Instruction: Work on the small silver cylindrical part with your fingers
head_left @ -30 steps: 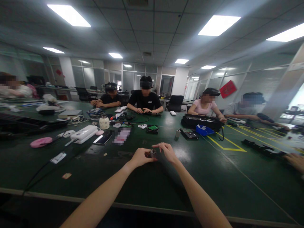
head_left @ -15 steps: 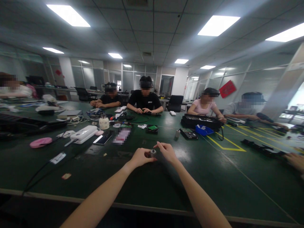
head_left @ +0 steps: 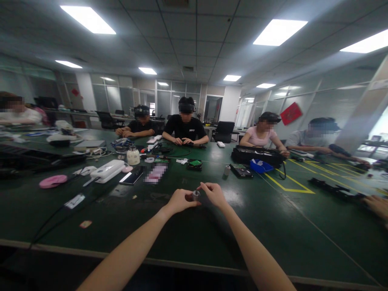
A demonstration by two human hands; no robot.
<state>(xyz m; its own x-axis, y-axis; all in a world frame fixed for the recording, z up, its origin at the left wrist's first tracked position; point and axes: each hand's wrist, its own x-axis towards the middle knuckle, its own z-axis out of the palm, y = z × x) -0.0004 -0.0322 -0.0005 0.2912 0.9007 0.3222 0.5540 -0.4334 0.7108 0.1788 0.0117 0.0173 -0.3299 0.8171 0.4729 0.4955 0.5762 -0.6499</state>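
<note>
In the middle of the green table, a small grey metal cylinder [head_left: 196, 195] with a dark spot on top stands upright. My left hand [head_left: 181, 201] is closed around its left side, thumb in front and fingers behind. Just above and to the right of the cylinder is my right hand [head_left: 214, 194], its thumb and forefinger pinched together by the cylinder's top. Whatever lies between those fingertips, if anything, is too small to make out. A second, similar grey cylinder [head_left: 227, 170] stands farther back to the right, beside a hard drive [head_left: 241, 170].
Behind my hands lie a drive with a green board [head_left: 194, 164], a phone [head_left: 132, 176] and a white power strip [head_left: 109, 171]. A pink roll [head_left: 53, 181] is at left. A blue tray [head_left: 260, 166] sits by a black case [head_left: 257, 155]. Several people sit around the table.
Very little differs. My left hand stays around the cylinder, and my right hand's fingertips have shifted slightly beside its top.
</note>
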